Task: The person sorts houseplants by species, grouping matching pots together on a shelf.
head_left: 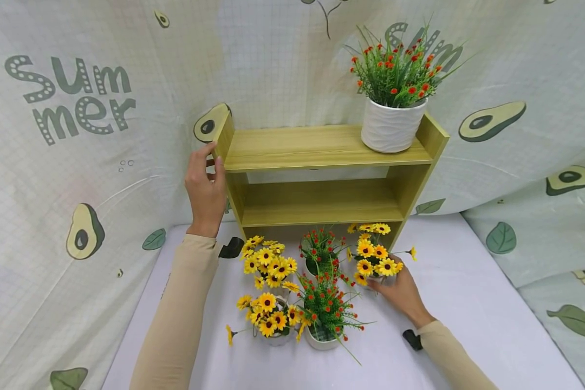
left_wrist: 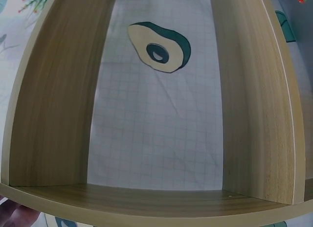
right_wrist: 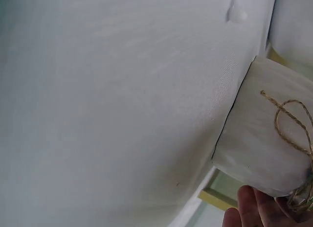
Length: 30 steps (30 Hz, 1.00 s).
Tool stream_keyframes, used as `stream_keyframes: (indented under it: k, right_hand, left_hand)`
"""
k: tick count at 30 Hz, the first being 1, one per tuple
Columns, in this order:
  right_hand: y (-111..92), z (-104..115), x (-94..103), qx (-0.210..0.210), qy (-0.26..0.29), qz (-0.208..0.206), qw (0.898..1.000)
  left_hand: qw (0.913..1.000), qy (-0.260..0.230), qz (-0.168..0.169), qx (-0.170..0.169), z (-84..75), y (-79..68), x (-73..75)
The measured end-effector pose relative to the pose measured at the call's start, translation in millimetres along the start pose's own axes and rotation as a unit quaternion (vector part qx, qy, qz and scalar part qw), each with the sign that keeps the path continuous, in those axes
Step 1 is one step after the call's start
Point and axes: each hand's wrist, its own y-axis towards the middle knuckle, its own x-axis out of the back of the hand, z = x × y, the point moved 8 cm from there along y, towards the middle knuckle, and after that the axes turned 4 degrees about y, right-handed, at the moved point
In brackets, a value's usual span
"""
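At the left end of a two-tier wooden shelf [head_left: 322, 197], my left hand [head_left: 206, 187] holds the side panel near its top, thumb and fingers at the edge. Its fingertips [left_wrist: 18, 213] show just outside that panel in the left wrist view. My right hand [head_left: 402, 292] grips a pot of yellow artificial daisies [head_left: 372, 252] in front of the shelf's right end. In the right wrist view this white flowerpot [right_wrist: 264, 134] appears with a twine bow [right_wrist: 296, 124], and fingers [right_wrist: 249, 207] curve against its side.
A white ribbed pot [head_left: 392, 127] of red-flowered grass stands on the shelf's top right. Two more yellow daisy plants [head_left: 268, 265] and two red-flowered plants [head_left: 324, 303] stand between my arms on the white table [head_left: 468, 303]. An avocado-print cloth [head_left: 283, 65] hangs behind.
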Motion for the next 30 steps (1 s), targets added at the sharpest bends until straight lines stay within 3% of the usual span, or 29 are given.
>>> stream_keyframes:
  k: [18,26,30]
  right_hand:
    - [8.0,3.6,-1.3,0.014,0.008,-0.035,0.999]
    - [1.2,3.0,3.3,-0.013,-0.012,-0.046,0.999]
    - [-1.7,6.9,6.9,-0.001,-0.019,-0.056,0.998]
  left_hand:
    - [1.0000,0.001,0.002,-0.002,0.2,0.3,0.0]
    - [1.0000,0.000,0.003,-0.002,-0.6,-0.7,0.9]
    - [1.0000,0.001,0.002,-0.002,-0.7,-0.4,1.4]
